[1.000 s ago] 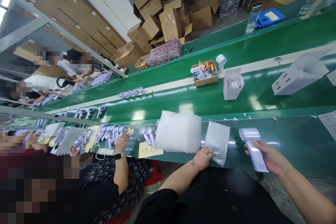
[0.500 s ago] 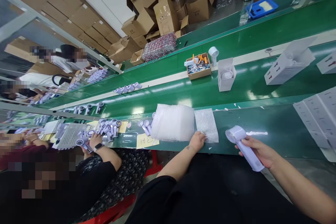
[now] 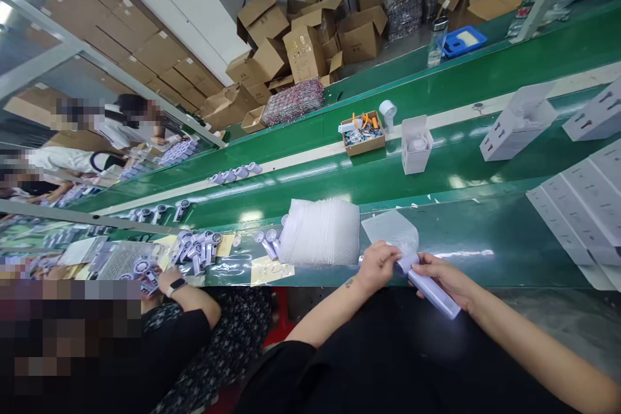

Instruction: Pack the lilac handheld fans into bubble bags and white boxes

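My right hand grips the handle of a pale lilac handheld fan, which slants down to the right. The fan's head is mostly hidden behind my fingers and a bubble-wrap bag. Closed on that bag near the fan head is my left hand, its fingers pinching the translucent film. Whether the head sits inside the bag or only against it, I cannot tell. Left of my hands, a thick stack of bubble-wrap bags lies on the green work surface.
Past the surface runs a green conveyor bearing an open white box. A small carton of parts sits behind it. White boxes stand at right. A co-worker's hand is among several fans at left.
My left hand has lifted the single bag off the surface and moved right. My right hand has brought the fan left to meet it. The camera view has shifted slightly.
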A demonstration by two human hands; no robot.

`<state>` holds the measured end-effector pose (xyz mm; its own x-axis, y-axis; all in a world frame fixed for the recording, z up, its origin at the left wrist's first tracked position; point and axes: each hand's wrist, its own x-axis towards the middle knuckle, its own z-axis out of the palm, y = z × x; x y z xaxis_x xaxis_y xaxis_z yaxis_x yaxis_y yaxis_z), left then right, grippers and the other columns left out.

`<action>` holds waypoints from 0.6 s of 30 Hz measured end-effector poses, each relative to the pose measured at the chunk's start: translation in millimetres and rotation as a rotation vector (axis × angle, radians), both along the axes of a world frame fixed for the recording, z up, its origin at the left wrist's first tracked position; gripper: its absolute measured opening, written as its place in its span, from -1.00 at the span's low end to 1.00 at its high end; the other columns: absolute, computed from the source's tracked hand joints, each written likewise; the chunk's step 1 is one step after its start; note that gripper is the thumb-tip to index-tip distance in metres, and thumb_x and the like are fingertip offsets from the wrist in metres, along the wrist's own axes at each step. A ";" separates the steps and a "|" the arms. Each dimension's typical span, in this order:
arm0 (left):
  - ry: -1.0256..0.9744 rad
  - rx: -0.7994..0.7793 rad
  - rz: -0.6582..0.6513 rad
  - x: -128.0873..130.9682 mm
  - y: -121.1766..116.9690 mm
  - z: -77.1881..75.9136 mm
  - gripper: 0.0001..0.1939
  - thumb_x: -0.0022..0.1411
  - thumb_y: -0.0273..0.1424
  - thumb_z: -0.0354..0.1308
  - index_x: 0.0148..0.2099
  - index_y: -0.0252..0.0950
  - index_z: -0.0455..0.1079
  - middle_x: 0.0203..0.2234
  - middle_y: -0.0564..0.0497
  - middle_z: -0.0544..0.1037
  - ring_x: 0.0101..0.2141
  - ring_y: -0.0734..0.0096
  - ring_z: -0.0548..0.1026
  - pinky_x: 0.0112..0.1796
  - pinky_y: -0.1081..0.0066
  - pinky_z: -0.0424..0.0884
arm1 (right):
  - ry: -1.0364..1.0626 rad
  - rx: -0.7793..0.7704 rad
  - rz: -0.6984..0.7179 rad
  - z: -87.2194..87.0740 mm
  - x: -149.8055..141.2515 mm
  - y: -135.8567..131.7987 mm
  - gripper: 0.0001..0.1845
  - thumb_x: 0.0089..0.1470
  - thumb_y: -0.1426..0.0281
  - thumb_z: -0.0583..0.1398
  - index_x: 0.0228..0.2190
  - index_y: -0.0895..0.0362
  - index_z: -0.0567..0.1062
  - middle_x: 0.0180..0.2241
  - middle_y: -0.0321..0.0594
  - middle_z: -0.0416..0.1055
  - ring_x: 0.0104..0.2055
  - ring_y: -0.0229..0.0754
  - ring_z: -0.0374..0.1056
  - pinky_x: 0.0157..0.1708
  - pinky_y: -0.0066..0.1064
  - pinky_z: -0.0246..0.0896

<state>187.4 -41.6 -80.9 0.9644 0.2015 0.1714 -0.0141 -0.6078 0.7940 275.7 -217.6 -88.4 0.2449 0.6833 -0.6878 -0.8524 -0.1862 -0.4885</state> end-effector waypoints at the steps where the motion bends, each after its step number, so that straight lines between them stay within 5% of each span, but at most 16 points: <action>1: -0.033 0.073 -0.068 -3.4 -0.6 1.3 -0.78 0.23 -0.38 -0.03 -0.33 -0.32 0.43 -0.53 -0.01 0.42 -0.42 0.41 0.36 -0.34 0.41 0.33 | -0.008 -0.002 -0.024 -0.5 -3.1 -1.5 -0.62 -0.15 0.40 0.32 -0.27 0.09 0.31 -0.44 -0.26 0.41 -0.42 -0.13 0.41 -0.58 -0.33 0.38; 8: -0.124 0.350 -0.199 -6.5 -7.3 2.7 -0.79 0.25 -0.46 -0.13 -0.30 -0.33 0.33 -0.51 -0.03 0.37 -0.43 0.40 0.34 -0.39 0.42 0.32 | -0.087 0.010 -0.173 7.1 -12.6 1.5 -0.40 -0.12 0.42 0.29 -0.05 -0.09 0.21 -0.38 -0.34 0.40 -0.45 -0.16 0.42 -0.60 -0.31 0.40; 13: -0.269 0.652 -0.402 10.0 -6.5 14.8 -0.77 0.23 -0.47 -0.12 -0.26 -0.34 0.37 -0.55 -0.02 0.32 -0.44 0.35 0.32 -0.39 0.38 0.30 | -0.074 -0.022 -0.318 18.4 -9.1 3.9 -0.65 -0.09 0.48 0.24 -0.25 0.03 0.25 -0.49 -0.32 0.43 -0.49 -0.12 0.43 -0.59 -0.29 0.40; 15: -0.237 0.693 -0.367 12.3 -1.2 8.7 -0.77 0.24 -0.47 -0.12 -0.24 -0.35 0.37 -0.56 -0.02 0.31 -0.45 0.35 0.33 -0.40 0.37 0.30 | -0.065 -0.083 -0.410 21.2 -10.0 6.7 -0.71 -0.07 0.47 0.24 -0.33 0.05 0.23 -0.52 -0.31 0.44 -0.51 -0.15 0.43 -0.56 -0.31 0.42; 18: -0.070 0.668 -0.133 15.6 2.2 -9.2 -0.78 0.22 -0.48 -0.12 -0.27 -0.35 0.36 -0.53 -0.06 0.35 -0.44 0.32 0.36 -0.39 0.37 0.32 | -0.011 -0.154 -0.468 20.4 -11.7 14.1 -0.77 -0.02 0.45 0.22 -0.38 0.08 0.22 -0.57 -0.28 0.43 -0.56 -0.18 0.42 -0.57 -0.38 0.40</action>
